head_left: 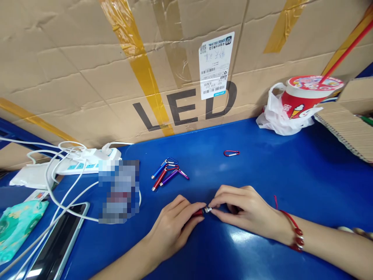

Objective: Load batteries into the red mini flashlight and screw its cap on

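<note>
While the left grip (177,223) clamps a red tube (199,212) over the worktop (204,167), the right grip (243,204) pinches its silver end piece (208,209); working this end seems in hand, likely needing steady alignment next.

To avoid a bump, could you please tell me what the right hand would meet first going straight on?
Likely the silvery piece, then the red tube in the left hand; exact contact is unclear.

shiny metal-looking tip (208,209) of the glossy red tube (198,212) i hold, smooth glossy blue tabletop (204,155) before me, metallic-sheened carabiner (232,154), matt creased cardboard box (87,58), glossy amber plastic tape (135,50), crinkled plastic bag (271,116)
</note>
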`<move>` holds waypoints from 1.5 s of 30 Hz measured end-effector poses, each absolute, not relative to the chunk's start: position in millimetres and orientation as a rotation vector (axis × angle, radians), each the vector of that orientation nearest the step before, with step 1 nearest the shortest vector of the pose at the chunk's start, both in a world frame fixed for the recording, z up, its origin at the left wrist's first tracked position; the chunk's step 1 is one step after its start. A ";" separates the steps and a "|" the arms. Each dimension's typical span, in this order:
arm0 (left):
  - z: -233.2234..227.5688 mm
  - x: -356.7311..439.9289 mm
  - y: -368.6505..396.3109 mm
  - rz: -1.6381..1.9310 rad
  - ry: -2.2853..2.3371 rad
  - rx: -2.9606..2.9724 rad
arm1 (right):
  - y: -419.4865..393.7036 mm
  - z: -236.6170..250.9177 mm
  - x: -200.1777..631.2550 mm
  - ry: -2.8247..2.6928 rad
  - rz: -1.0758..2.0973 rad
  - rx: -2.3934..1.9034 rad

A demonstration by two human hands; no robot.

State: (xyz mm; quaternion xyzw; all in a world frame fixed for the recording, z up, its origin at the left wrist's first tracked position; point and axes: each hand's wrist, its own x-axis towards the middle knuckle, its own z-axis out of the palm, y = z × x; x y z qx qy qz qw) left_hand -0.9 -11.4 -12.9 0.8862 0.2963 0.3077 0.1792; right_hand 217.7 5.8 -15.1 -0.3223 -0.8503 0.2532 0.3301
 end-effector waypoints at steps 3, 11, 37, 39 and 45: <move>-11.1 -0.3 -11.5 0.858 0.841 2.505 | 4.8 -14.8 218.0 -2.226 0.640 -0.806; -5.9 -1.4 -11.2 0.845 0.936 2.430 | 4.8 -8.6 215.3 -2.273 0.565 -0.794; -11.3 -1.4 -9.7 0.863 0.901 2.455 | 2.9 -4.8 215.1 -2.294 0.638 -0.925; -15.1 -0.9 -9.3 0.899 0.879 2.471 | 3.3 -3.4 214.5 -2.302 0.644 -0.936; -13.2 -0.1 -6.0 0.889 0.849 2.594 | 3.5 -0.3 213.8 -2.300 0.632 -0.984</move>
